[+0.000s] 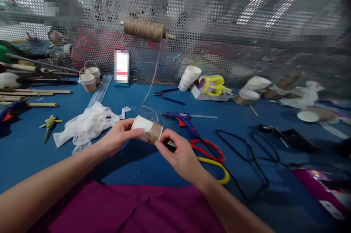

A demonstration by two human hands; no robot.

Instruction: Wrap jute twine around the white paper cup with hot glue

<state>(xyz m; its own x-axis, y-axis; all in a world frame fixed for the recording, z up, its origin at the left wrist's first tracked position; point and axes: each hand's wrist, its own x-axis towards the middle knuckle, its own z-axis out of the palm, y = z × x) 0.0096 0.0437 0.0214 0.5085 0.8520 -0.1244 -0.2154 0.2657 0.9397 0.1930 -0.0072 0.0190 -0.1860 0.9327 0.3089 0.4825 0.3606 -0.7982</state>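
Over the near middle of the table [161, 171], your left hand [118, 137] grips the cup [143, 124], its left part bare, while your right hand [179, 152] pinches the right end, where twine [155, 133] (running from the far spool [144, 29]) is already wound.

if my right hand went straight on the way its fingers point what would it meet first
Most likely the white paper cup, at the end wrapped in twine: the right hand has its fingertips right at that end, though actual contact is hard to tell.
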